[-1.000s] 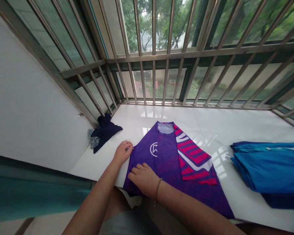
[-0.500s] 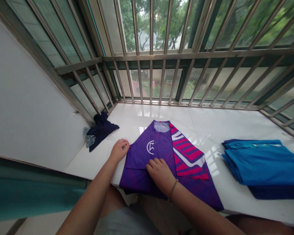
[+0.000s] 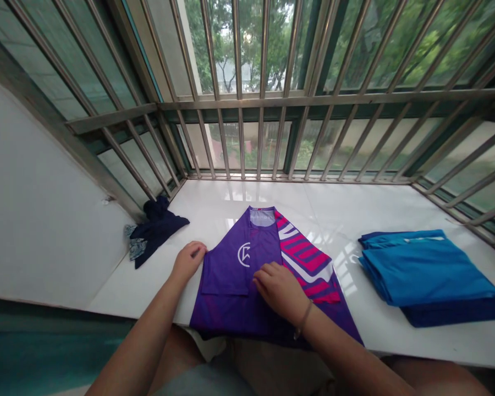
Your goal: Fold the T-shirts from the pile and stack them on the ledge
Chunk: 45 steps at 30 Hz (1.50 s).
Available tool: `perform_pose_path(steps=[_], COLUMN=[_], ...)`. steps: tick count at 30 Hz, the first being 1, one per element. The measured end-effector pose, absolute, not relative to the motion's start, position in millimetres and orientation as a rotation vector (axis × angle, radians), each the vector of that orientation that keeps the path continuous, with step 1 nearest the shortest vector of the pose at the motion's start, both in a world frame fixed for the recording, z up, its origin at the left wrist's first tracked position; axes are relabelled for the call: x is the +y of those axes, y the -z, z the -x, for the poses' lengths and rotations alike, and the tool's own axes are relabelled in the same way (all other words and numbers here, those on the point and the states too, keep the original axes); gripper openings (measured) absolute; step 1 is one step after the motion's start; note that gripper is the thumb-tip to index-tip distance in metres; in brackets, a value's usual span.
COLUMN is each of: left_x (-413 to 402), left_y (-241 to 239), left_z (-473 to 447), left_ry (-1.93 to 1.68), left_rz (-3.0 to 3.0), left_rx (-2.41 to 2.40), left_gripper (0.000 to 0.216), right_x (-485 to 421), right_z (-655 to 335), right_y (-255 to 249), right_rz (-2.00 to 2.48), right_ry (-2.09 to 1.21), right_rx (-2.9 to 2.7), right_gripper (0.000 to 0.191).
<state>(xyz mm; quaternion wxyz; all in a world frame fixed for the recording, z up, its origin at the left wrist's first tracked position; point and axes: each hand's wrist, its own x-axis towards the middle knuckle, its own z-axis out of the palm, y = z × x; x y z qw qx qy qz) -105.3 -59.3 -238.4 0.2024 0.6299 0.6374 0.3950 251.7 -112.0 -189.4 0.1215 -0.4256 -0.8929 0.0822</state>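
We have our left hand (image 3: 187, 260) at the left edge of a purple shirt (image 3: 266, 242); whether it pinches the fabric we cannot tell. Our right hand (image 3: 281, 289) is over the shirt's front, fingers bent and close together, their grip unclear to us. The shirt lies on a white ledge (image 3: 330, 209), its pink-striped sleeve (image 3: 307, 258) folded inward. Dark cloth (image 3: 160, 234) lies left, folded blue fabric (image 3: 424, 267) right, metal bars (image 3: 280, 102) behind.

1. Right hand (image 3: 279, 290): thin bracelet (image 3: 304, 320) at the wrist, small dangling end (image 3: 297, 333); forearm (image 3: 342, 352) bare.
2. Left hand (image 3: 187, 260): sleeveless forearm (image 3: 144, 341).
3. Below both hands: pale grey-blue garment (image 3: 204, 380) across lap.
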Motion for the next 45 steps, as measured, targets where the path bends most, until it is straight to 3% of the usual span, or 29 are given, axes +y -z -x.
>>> perform_pose_path(steps=[6, 13, 18, 22, 28, 35, 45], left_x=[9.2, 139.8, 192.5, 205.5, 208.5, 187.5, 16.3], left_y=[228.4, 222.7, 235.3, 242.4, 235.0, 201.1, 154.1], left_z=[95.9, 2.9, -25.7, -18.5, -15.0, -24.7, 2.3], left_ry=[-1.092, -0.829, -0.621, -0.498, -0.432, -0.491, -0.797], left_rz=[-1.214, -1.592, -1.7, -1.733, -1.866, -2.074, -2.359], left_rx=[1.991, 1.82, 1.861, 1.885, 1.757, 1.648, 1.299], left_gripper=[0.058, 0.033, 0.026, 0.03, 0.026, 0.018, 0.018], right_x=[-0.5, 137.2, 185.4, 198.7, 202.4, 176.7, 28.1], right_z=[-316.3, -331.0, -316.1, -311.0, -315.1, -317.1, -356.0], right_y=[165.1, 162.8, 194.6, 218.6, 221.7, 189.9, 145.0], right_rz=[1.701, 1.927, 1.95, 1.975, 1.934, 1.744, 1.183], right_ry=[-0.378, -0.463, -0.582, -0.628, -0.657, -0.5, -0.296], right_rx=[-2.317, -2.21, -2.212, -2.175, -2.178, -2.21, -2.342], right_gripper=[0.019, 0.018, 0.026, 0.022, 0.017, 0.012, 0.014])
